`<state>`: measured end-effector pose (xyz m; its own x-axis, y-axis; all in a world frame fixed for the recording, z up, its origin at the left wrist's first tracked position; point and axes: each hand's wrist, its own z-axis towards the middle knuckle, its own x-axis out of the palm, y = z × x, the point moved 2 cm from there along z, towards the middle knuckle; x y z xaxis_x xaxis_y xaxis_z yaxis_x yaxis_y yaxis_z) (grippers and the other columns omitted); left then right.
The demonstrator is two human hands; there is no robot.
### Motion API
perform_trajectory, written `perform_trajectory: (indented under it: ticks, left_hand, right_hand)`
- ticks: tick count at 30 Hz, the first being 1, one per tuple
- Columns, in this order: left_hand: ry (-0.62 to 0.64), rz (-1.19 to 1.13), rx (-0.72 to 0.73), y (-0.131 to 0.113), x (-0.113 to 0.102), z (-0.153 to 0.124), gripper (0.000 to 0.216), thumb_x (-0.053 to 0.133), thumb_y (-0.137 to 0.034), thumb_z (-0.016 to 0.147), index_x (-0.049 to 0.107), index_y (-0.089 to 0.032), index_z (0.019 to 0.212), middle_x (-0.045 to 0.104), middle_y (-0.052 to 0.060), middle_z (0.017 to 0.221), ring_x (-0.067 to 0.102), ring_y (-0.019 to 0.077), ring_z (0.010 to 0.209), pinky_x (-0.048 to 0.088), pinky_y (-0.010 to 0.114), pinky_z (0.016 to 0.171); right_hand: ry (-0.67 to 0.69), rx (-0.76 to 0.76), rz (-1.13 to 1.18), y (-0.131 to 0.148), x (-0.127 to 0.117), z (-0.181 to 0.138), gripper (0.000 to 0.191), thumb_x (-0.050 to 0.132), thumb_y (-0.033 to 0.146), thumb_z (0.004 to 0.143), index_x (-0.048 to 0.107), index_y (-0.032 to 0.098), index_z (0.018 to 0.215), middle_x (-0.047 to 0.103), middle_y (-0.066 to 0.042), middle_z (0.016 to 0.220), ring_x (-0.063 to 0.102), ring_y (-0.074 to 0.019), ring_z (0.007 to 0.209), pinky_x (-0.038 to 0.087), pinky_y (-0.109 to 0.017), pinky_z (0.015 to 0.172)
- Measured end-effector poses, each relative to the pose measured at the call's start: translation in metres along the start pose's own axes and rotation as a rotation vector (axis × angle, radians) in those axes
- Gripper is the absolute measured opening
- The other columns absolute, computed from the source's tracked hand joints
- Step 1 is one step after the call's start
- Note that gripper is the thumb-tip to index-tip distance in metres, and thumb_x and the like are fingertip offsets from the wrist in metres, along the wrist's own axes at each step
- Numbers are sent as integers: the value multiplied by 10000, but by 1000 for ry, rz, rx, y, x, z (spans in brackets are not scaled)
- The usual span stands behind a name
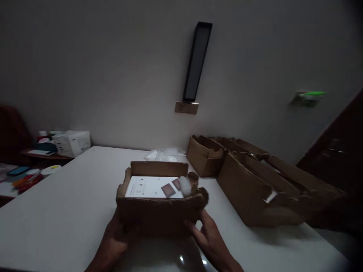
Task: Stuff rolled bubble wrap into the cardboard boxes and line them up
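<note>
An open-topped cardboard box [159, 215] with rough-cut edges is between my two hands at the near middle of the white table. Inside it lies a white printed box [150, 187] with dark square pictures on its face, and a wad of bubble wrap [185, 186] is tucked at its right end. My left hand [115, 238] grips the cardboard box at its lower left corner, fingers partly in shadow. At the lower right corner my right hand [205, 234] holds it too, thumb on the near wall.
Several open cardboard boxes [255, 189] stand together on the right of the white table [56, 219]. Clear plastic packaging [166, 154] lies near the wall. At the left, a shelf holds a white pack [72, 143] and small items. A wall socket [186, 107] sits below a dark-framed panel [197, 62].
</note>
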<state>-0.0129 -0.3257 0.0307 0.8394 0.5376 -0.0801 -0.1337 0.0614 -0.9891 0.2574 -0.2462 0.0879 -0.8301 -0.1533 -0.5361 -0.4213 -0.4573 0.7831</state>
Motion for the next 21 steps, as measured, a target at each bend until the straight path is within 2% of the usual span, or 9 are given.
perform_trajectory:
  ticks: [3, 5, 8, 12, 15, 16, 18, 19, 21]
  left_hand:
    - [-124, 120, 0, 21, -40, -2, 802, 731, -422, 643, 481, -184, 1366, 712, 122, 1160, 681, 349, 1077, 597, 447, 878]
    - [-185, 199, 13, 31, -57, -6, 772, 716, -438, 659, 491, -175, 1349, 704, 127, 1170, 667, 352, 1106, 577, 464, 918]
    - [-242, 215, 36, 39, -68, -11, 736, 686, -460, 705, 481, -176, 1352, 673, 138, 1231, 646, 339, 1151, 551, 464, 966]
    - [-201, 157, 53, 36, -79, -1, 705, 658, -442, 738, 466, -187, 1367, 634, 143, 1303, 608, 314, 1215, 508, 448, 1028]
    - [-141, 106, 68, 29, -102, 30, 652, 627, -386, 764, 466, -206, 1368, 624, 129, 1321, 597, 282, 1232, 487, 422, 1047]
    - [-143, 104, 64, 28, -113, 46, 652, 617, -365, 770, 453, -203, 1380, 628, 131, 1313, 607, 273, 1216, 494, 415, 1034]
    - [-227, 158, 46, 25, -135, 80, 682, 606, -344, 784, 409, -167, 1413, 642, 159, 1270, 634, 269, 1159, 519, 414, 979]
    - [-285, 219, 8, 25, -146, 98, 708, 611, -335, 784, 384, -146, 1427, 648, 176, 1246, 658, 273, 1101, 537, 419, 929]
    - [-315, 275, -14, 23, -159, 128, 698, 636, -312, 767, 415, -121, 1401, 664, 190, 1206, 671, 287, 1034, 535, 444, 894]
  right_hand:
    - [141, -42, 135, 8, 40, 28, 412, 570, 379, 881, 601, 182, 1242, 706, -82, 1030, 647, -233, 897, 538, -345, 793]
    - [187, -74, 181, 9, 56, 44, 408, 571, 386, 887, 602, 180, 1237, 702, -90, 1065, 645, -240, 930, 535, -362, 818]
    - [214, -99, 212, 7, 70, 60, 391, 573, 417, 887, 626, 177, 1191, 704, -100, 1082, 649, -252, 953, 537, -375, 836]
    - [181, -71, 221, 7, 93, 56, 439, 529, 444, 920, 577, 195, 1278, 682, -109, 1181, 647, -259, 1053, 554, -356, 855]
    - [114, -147, 92, 6, 123, 33, 525, 509, 389, 941, 451, 218, 1434, 612, -124, 1329, 607, -264, 1179, 546, -352, 908]
    - [115, -221, 32, 7, 134, 23, 580, 529, 366, 931, 401, 229, 1479, 568, -131, 1393, 583, -273, 1223, 537, -361, 934]
    - [184, -441, -69, 9, 155, 8, 705, 612, 354, 876, 351, 255, 1523, 498, -134, 1475, 555, -299, 1265, 526, -387, 962]
    - [233, -554, -102, 10, 163, 3, 722, 646, 345, 848, 377, 273, 1514, 498, -127, 1479, 563, -304, 1256, 527, -396, 962]
    - [281, -688, -131, 9, 170, 3, 589, 645, 309, 843, 517, 304, 1418, 591, -103, 1390, 616, -283, 1184, 540, -396, 938]
